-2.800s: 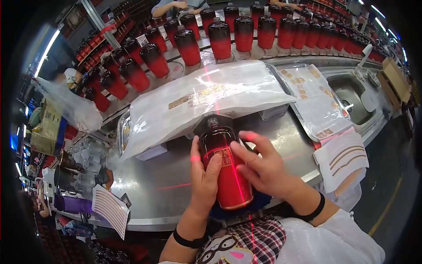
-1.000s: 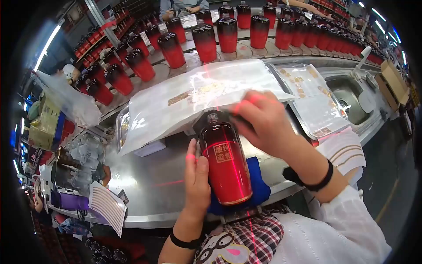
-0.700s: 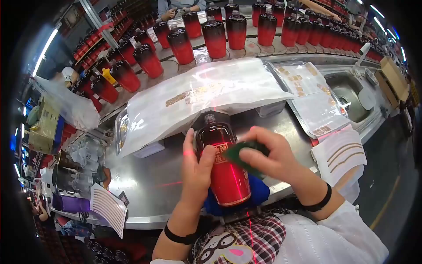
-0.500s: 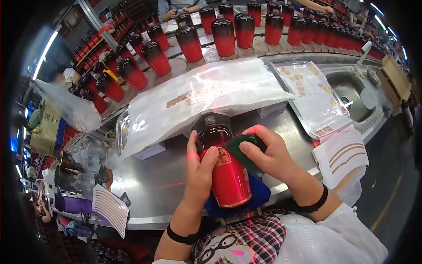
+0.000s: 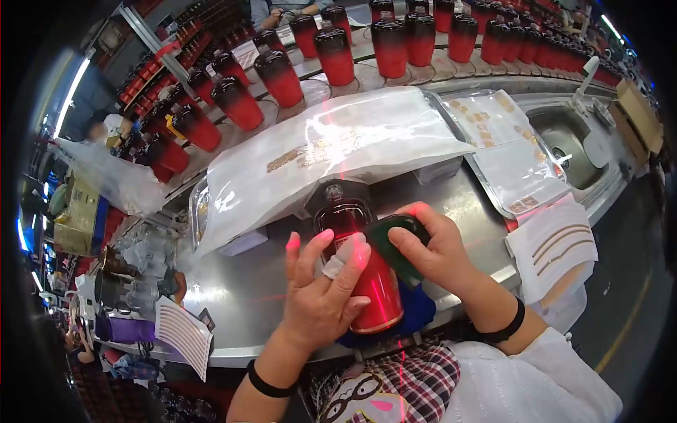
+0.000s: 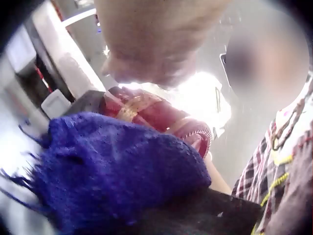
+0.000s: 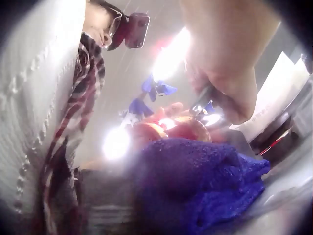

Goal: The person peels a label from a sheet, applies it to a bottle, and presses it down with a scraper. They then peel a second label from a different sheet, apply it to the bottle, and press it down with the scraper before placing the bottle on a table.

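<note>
A red bottle [image 5: 381, 292] with a dark shoulder and neck lies tilted on a blue cloth [image 5: 418, 308], its neck pointing away from me. My left hand [image 5: 314, 299] is spread over the bottle's left side, fingers apart; a whitish wrap [image 5: 333, 266] shows around one finger. My right hand [image 5: 441, 254] pinches a flat dark green scraper [image 5: 396, 240], thumb on top, against the bottle's upper right side. The left hand hides most of the gold-framed label. In the left wrist view, the cloth [image 6: 122, 166] covers part of the bottle [image 6: 151, 110].
White plastic sheeting [image 5: 268, 169] spans the steel table [image 5: 261, 303] just beyond the bottle. At right are a tray [image 5: 518, 176] with gold decals, a sink [image 5: 557, 141] and a strip sheet [image 5: 560, 240]. Red-black bottles [image 5: 331, 53] line the curved conveyor behind.
The right hand reached up, came back with the green scraper and set it at the bottle. The left hand has lifted from the bottle's side and spread over it. Conveyor bottles have shifted.
</note>
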`<state>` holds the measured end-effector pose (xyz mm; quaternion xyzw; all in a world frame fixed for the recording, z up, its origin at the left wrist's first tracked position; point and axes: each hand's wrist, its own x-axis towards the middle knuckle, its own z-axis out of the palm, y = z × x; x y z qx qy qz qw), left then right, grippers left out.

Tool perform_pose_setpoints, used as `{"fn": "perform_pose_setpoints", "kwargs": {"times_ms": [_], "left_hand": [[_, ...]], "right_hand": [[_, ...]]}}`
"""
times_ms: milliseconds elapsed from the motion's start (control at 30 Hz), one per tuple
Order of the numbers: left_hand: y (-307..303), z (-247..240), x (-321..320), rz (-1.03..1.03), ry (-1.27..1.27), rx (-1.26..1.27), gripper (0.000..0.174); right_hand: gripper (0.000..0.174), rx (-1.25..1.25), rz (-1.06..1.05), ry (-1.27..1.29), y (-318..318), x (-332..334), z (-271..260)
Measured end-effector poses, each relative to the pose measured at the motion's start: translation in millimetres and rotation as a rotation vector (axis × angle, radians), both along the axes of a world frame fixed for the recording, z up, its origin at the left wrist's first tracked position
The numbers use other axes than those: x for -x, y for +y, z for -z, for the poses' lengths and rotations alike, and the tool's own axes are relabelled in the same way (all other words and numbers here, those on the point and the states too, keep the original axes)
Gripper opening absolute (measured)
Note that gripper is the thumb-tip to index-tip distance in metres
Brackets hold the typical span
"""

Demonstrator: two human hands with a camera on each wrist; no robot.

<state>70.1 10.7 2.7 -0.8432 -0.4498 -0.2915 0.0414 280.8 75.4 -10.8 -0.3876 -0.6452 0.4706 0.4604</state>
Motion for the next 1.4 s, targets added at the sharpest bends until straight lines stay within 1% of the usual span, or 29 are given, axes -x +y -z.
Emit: {"fn": "perform_pose_setpoints", "kwargs": {"times_ms": [33,133,167,267,300,367,467,533,567,633,700,800,833,933,1033,1067,1133,1200,1233,1333,1400], "left_hand": [[2.9,4.3,7.4,-0.008,0.015,-0.027,0.048],[17.4,-4.2,21.7,0.001,0.067,-0.002,0.049],[21.0,-4.9,22.7,-0.003,0.065,-0.015,0.047],[3.1,3.5,16.9,0.044,0.082,-0.052,0.044],[-6.2,2.7,13.0,0.071,0.103,-0.032,0.043],[-3.7,-3.6,12.0,0.088,0.134,-0.057,0.042],[21.5,-7.8,15.3,0.084,0.127,-0.081,0.041],[37.7,-14.0,15.9,0.055,0.136,-0.090,0.041],[35.4,-14.0,12.8,0.063,0.100,-0.099,0.042],[18.8,-8.6,11.8,0.061,0.101,-0.087,0.043],[-0.5,-2.7,13.7,0.060,0.094,-0.075,0.044],[-11.2,5.7,18.4,-0.044,0.022,-0.057,0.046],[-14.4,6.0,20.2,-0.053,0.010,-0.042,0.047],[-26.8,13.4,23.0,-0.134,-0.080,0.005,0.046],[-39.8,19.0,23.6,-0.167,-0.200,0.097,0.046],[-41.4,19.5,24.7,-0.177,-0.217,0.117,0.046],[-40.2,20.2,25.8,-0.188,-0.253,0.155,0.047],[-35.2,19.4,26.3,-0.207,-0.381,0.247,0.048],[-32.3,18.7,27.6,-0.217,-0.445,0.295,0.048],[-12.3,13.5,27.5,-0.218,-0.723,0.497,0.050],[15.9,26.8,34.9,-0.098,-0.888,0.587,0.053]], "right_hand": [[0.023,-0.006,0.002,0.002,-0.6,0.0,-0.8],[0.022,-0.001,0.008,0.003,-1.1,-0.8,0.3],[0.021,0.002,0.005,0.002,-0.8,-0.7,0.1],[0.019,0.112,0.000,-0.020,-5.2,-7.9,-8.3],[0.018,0.106,0.010,0.007,-5.1,-10.4,-6.8],[0.017,0.096,0.034,0.055,-5.9,-15.0,-1.8],[0.018,0.043,0.038,0.029,-3.7,-18.0,2.5],[0.019,0.035,0.046,0.000,-4.6,-20.3,-7.0],[0.019,0.031,0.056,-0.014,-5.0,-22.5,-13.0],[0.019,-0.085,0.029,-0.111,-0.6,-31.2,-22.8],[0.019,-0.183,-0.016,-0.192,5.0,-32.7,-38.8],[0.018,-0.360,-0.261,-0.291,16.2,-14.1,-56.8],[0.020,-0.451,-0.381,-0.280,25.7,-1.9,-56.4],[0.021,-0.487,-0.316,-0.616,54.8,33.8,-65.6],[0.018,-0.570,-0.330,-0.717,52.8,50.6,-86.4],[0.016,-0.614,-0.547,-0.762,47.1,51.9,-89.8],[0.022,-0.544,-0.555,-0.812,46.7,55.5,-82.6],[0.016,-0.623,-0.170,-0.762,49.0,55.2,-79.6],[0.013,-0.883,-0.096,-0.767,49.7,46.4,-75.9],[0.014,-0.949,-0.431,-0.652,5.7,21.9,-63.2],[0.016,-0.667,-0.546,-0.457,-1.9,12.2,-56.3]]}}
